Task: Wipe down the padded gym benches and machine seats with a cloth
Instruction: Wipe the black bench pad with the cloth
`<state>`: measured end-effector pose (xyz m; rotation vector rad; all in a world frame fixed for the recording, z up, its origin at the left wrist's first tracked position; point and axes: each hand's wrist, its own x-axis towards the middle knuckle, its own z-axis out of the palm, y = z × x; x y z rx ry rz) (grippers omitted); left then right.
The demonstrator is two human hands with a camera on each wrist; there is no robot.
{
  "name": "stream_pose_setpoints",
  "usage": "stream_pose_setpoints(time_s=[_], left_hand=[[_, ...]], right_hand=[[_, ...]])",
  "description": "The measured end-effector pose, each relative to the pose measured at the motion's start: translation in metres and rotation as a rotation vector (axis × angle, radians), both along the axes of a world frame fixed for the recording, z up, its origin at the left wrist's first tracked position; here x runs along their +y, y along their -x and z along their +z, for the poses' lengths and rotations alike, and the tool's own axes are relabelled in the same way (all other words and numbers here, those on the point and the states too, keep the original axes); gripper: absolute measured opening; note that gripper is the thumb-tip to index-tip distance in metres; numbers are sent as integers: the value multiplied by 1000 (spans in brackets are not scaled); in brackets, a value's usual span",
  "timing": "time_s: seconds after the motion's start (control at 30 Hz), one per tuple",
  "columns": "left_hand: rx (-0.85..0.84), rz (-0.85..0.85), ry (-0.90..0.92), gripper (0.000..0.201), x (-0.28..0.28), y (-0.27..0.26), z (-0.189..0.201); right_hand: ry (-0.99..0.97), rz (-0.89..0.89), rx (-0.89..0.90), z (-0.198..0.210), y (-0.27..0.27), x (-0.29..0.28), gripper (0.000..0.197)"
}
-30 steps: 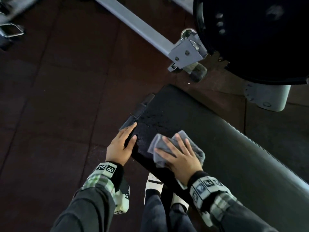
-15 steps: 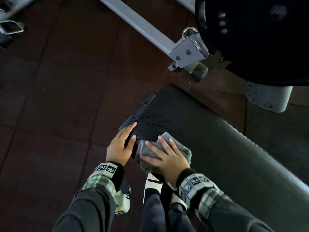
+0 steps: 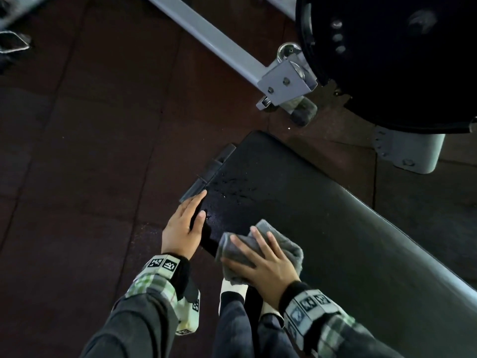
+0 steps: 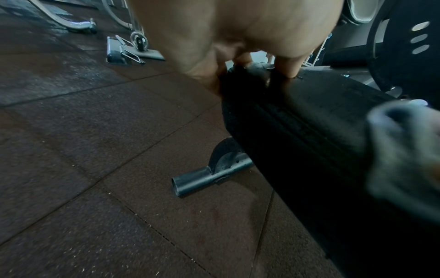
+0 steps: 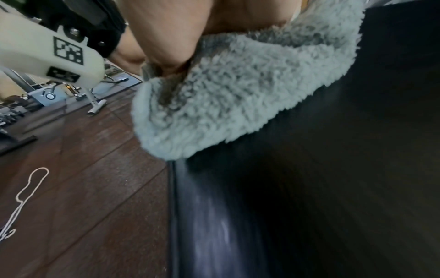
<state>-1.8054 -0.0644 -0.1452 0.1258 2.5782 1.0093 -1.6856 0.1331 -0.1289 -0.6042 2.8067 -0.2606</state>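
A black padded bench point(image 3: 335, 228) runs from the middle of the head view to the lower right, with wet droplets point(image 3: 232, 187) near its end. My right hand point(image 3: 265, 267) presses a fluffy grey cloth point(image 3: 293, 254) flat on the pad near its near edge, fingers spread and straight. The right wrist view shows the cloth point(image 5: 226, 97) bunched under the hand point(image 5: 166, 37) on the bench point(image 5: 333, 169). My left hand point(image 3: 180, 228) rests on the bench's end corner, thumb on top and fingers straight along the side. The left wrist view shows that hand point(image 4: 238, 24) on the pad edge point(image 4: 297, 131).
A large black weight plate point(image 3: 387, 60) hangs at the upper right on a grey frame bar point(image 3: 206, 40), with a grey support point(image 3: 413, 153) under it. The bench's foot tube point(image 4: 204, 178) sticks out over the dark rubber floor tiles point(image 3: 90, 151). My shoe point(image 3: 232, 288) shows below the bench.
My right hand slid the cloth left along the pad toward the left hand, then a little back to the right. The left hand has stayed on the bench's corner.
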Motion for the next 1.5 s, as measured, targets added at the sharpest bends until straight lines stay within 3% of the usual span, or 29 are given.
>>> stream_pose_setpoints(time_s=[0.07,0.17,0.3,0.53,0.67,0.8,0.97,1.13,1.3,1.5], left_hand=[[17,4,-14,49,0,-1,-2],[17,32,-45,56,3,-2,-3],[-36,49,-39,54,12,5,1],[-91,-37,173,48,35,31,5],[-49,-59,163,61,34,28,2],[-37,-72,145,57,31,28,-1],[-26,-44,133,57,32,26,0],[-37,-33,151,58,34,26,3],[-37,-26,151,62,36,26,5],[-26,-26,150,58,36,27,2]], right_hand=[[-15,-21,5,1,28,-2,59],[-66,-192,-22,7,56,16,56],[-56,-333,-76,10,35,53,56],[16,-215,-112,15,-26,43,63],[27,-220,-73,10,-1,21,53],[12,-205,-31,4,44,12,50],[-55,-338,-12,2,91,44,51],[-52,-440,-45,0,59,86,50],[-7,-284,13,5,19,53,50],[-12,-232,-14,4,78,24,51]])
